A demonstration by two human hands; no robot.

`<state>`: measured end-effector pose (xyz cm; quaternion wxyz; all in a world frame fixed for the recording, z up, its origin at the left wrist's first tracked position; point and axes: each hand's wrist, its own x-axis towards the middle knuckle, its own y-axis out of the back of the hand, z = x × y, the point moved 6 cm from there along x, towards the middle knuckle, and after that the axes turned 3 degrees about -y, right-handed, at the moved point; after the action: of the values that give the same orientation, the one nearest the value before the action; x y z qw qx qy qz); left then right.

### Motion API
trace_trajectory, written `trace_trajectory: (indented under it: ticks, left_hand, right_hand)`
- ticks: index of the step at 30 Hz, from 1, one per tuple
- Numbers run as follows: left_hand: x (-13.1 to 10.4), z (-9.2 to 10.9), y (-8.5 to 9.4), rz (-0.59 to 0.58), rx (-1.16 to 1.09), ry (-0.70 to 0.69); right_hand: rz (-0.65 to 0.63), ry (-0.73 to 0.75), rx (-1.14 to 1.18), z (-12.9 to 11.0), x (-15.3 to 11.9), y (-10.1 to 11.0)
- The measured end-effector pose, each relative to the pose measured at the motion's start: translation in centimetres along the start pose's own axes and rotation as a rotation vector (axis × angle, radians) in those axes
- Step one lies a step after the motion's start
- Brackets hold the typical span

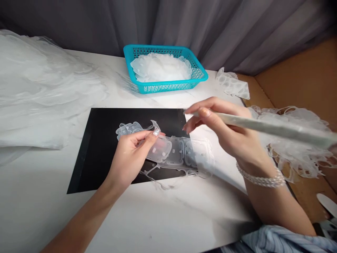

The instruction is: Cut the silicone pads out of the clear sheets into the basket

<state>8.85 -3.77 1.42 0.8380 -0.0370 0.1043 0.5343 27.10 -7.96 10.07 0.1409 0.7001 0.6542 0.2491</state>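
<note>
Cloth (284, 240), blue-striped, is bunching at the right forearm (279, 202); ahead of it the right hand (229, 135) is hovering near the right part of a translucent sheet (176, 154), its grip pinching a long pale tool (263, 127) between thumb and fingers; the left hand (127, 153) is pinching the sheet itself, a thin curl (155, 124) poking up beside the thumb; the sheet is lying across a black mat (97, 151) and spilling past its right edge onto the white surface (118, 225); thin strands (172, 167) are trailing along its near side and could be snagging or snapping under a hard pull; clear edges are fading against the white, so the tool's aim could be slipping there; a frilly heap (297, 140) is resting at right, a filmy pile (39, 91) at left; beyond, a turquoise basket (168, 83) is holding pale pieces (163, 66) before a grey curtain (168, 21).
</note>
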Motion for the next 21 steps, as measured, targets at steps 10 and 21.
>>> trace_trajectory:
  ticks: [10, 21]
  left_hand:
    - [-0.6, -0.2, -1.1, -0.169, 0.003, 0.115]
    - [-0.4, 0.3, -0.7, -0.111, 0.132, 0.061]
  right_hand:
    - [-0.346, 0.002, -0.309, 1.2, -0.1, -3.7]
    - [-0.349, 0.058, -0.288, 1.0, 0.0, -3.7]
